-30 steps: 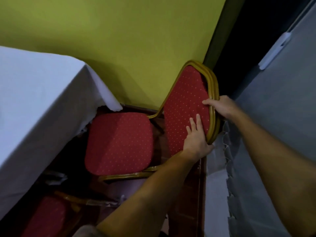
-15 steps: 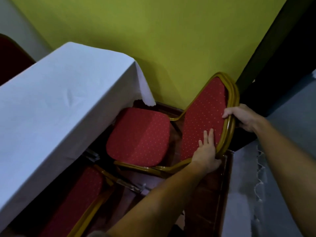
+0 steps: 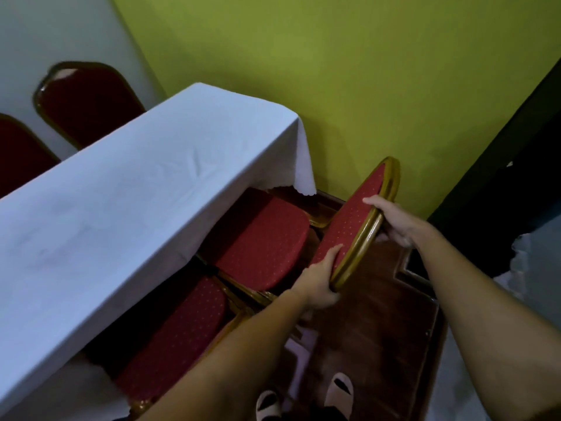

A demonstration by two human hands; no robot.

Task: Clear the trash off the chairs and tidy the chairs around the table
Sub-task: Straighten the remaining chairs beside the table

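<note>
A red dotted chair (image 3: 261, 238) with a gold frame stands at the end of the table (image 3: 121, 208), its seat partly under the white cloth. My left hand (image 3: 318, 281) grips the lower side of its backrest (image 3: 355, 220). My right hand (image 3: 394, 223) holds the backrest's gold rim higher up, thumb on the red padding. A second red chair (image 3: 176, 335) sits beside it, tucked under the table's long side. No trash shows on either seat.
Two dark red chair backs (image 3: 85, 101) rise behind the table's far side. A green wall (image 3: 334, 71) is close behind the held chair. A dark doorway (image 3: 501, 177) is at right. My feet (image 3: 306, 393) stand on dark wooden floor.
The held chair has turned, so its backrest now shows nearly edge-on and its seat sits further under the cloth. My view has swung left, bringing more of the table and the far chairs in.
</note>
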